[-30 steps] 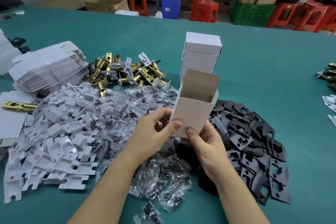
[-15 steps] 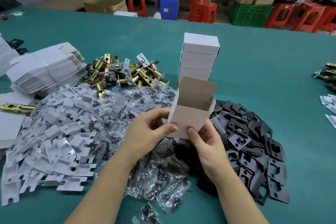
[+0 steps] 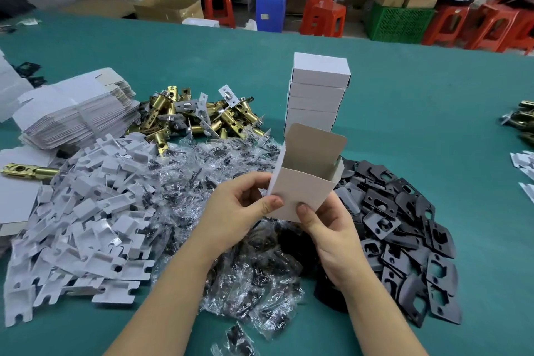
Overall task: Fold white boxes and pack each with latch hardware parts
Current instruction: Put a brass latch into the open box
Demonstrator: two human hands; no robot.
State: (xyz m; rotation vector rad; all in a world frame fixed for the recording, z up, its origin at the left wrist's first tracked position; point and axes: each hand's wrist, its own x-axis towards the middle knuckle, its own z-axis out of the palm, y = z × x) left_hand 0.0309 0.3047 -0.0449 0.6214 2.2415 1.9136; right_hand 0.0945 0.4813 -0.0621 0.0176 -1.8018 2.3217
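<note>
Both hands hold one white box (image 3: 303, 185) upright above the piles, its top open with the lid flap standing up at the back. My left hand (image 3: 239, 208) pinches its lower left corner; my right hand (image 3: 326, 225) grips its bottom right, thumb on the front face. Behind it stands a stack of several closed white boxes (image 3: 318, 89). Brass latch bolts (image 3: 199, 118) lie heaped at the back, white card inserts (image 3: 83, 211) on the left, clear screw bags (image 3: 231, 240) in the middle, black strike plates (image 3: 404, 234) on the right. Flat box blanks (image 3: 75, 113) are stacked at far left.
The green table (image 3: 433, 124) extends right and back. A single brass latch (image 3: 29, 170) lies on white sheets at the left edge. More brass parts (image 3: 523, 121) and white inserts (image 3: 524, 165) sit at the right edge. Stools, crates and cartons line the floor beyond.
The box has sunk slightly and tilted a little between my hands. Both hands keep the same hold.
</note>
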